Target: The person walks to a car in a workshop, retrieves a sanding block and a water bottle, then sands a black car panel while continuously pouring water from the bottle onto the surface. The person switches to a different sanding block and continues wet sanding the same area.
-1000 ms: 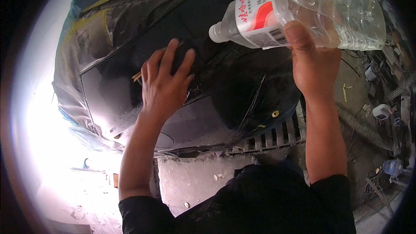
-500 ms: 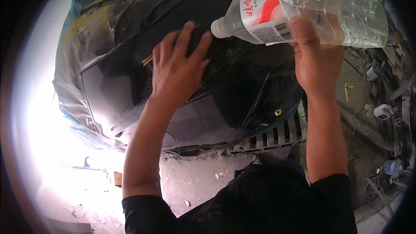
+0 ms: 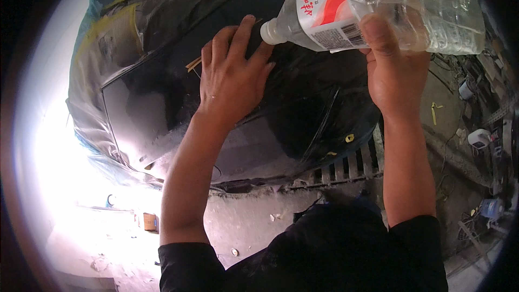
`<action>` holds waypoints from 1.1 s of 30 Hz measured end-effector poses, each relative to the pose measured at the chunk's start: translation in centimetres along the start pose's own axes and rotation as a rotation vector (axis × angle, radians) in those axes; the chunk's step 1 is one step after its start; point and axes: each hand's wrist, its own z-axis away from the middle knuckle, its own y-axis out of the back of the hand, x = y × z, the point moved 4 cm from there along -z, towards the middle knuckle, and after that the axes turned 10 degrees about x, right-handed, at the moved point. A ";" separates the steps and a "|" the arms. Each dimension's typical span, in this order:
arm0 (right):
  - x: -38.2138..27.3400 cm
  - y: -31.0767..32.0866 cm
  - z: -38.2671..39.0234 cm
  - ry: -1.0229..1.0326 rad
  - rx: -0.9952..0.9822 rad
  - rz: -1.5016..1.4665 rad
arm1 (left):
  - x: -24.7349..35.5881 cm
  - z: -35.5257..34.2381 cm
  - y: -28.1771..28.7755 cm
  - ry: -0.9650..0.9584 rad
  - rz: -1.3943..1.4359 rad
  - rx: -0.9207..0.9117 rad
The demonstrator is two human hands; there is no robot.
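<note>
My right hand (image 3: 397, 70) is wrapped round a large clear plastic bottle (image 3: 454, 16) with a white and red label. The bottle lies nearly level in the air, its neck (image 3: 273, 32) tilted slightly down to the left. Whether the mouth is capped I cannot tell. My left hand (image 3: 232, 73) is palm down over a dark, glossy car panel (image 3: 140, 108), index finger close by the bottle neck. A thin tan-edged piece (image 3: 193, 65) sticks out from under that hand; most of it is hidden by the fingers.
Plastic sheeting (image 3: 94, 86) with yellow tape covers the car around the panel. A metal grating (image 3: 351, 165) lies below it. At the right are a white jug (image 3: 479, 139) and a blue-tinted clear container (image 3: 491, 208). A small brown box (image 3: 150, 221) stands at the lower left.
My left hand has slid right and slightly up toward the bottle neck, the tan-edged piece moving with it. The bottle has turned a little in my right hand and shifted slightly up.
</note>
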 end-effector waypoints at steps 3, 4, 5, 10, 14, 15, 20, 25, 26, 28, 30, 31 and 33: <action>0.6 1.1 -0.2 0.045 -0.038 0.080 | -0.5 2.0 0.6 0.024 0.006 -0.034; 0.5 1.2 -0.1 0.040 -0.030 0.068 | -1.0 3.0 1.2 0.031 -0.009 -0.054; 0.3 1.2 0.0 0.036 -0.023 0.057 | -1.2 4.1 1.6 0.032 -0.032 -0.049; -0.1 0.6 0.1 -0.055 -0.017 0.067 | -0.9 3.9 2.0 0.024 -0.072 -0.029; -0.6 0.0 -0.1 0.139 -0.062 0.218 | 0.1 0.7 0.4 -0.007 -0.019 -0.031; -1.8 -0.5 0.2 0.249 -0.073 0.329 | 0.0 0.9 0.5 0.001 -0.022 -0.043; -1.0 0.8 0.4 0.136 -0.060 0.278 | -1.7 4.9 1.5 0.036 -0.051 -0.055; 0.9 0.4 -0.1 -0.001 -0.032 -0.011 | -0.6 2.2 0.9 0.039 -0.045 -0.024; 0.6 0.0 -0.1 -0.015 -0.035 -0.039 | -0.5 1.8 0.8 0.032 -0.025 -0.016; -0.3 -0.3 -0.1 0.074 -0.056 0.071 | -0.3 1.3 0.5 0.019 0.024 0.006; 0.9 0.8 -0.3 0.172 -0.034 0.146 | -0.9 2.8 1.2 0.030 -0.018 -0.027; 1.3 1.2 -0.3 0.176 -0.015 0.147 | -1.5 3.7 1.5 0.029 -0.041 -0.042; 1.8 1.2 -0.1 0.125 0.001 0.111 | -2.1 5.0 2.1 0.030 -0.064 -0.031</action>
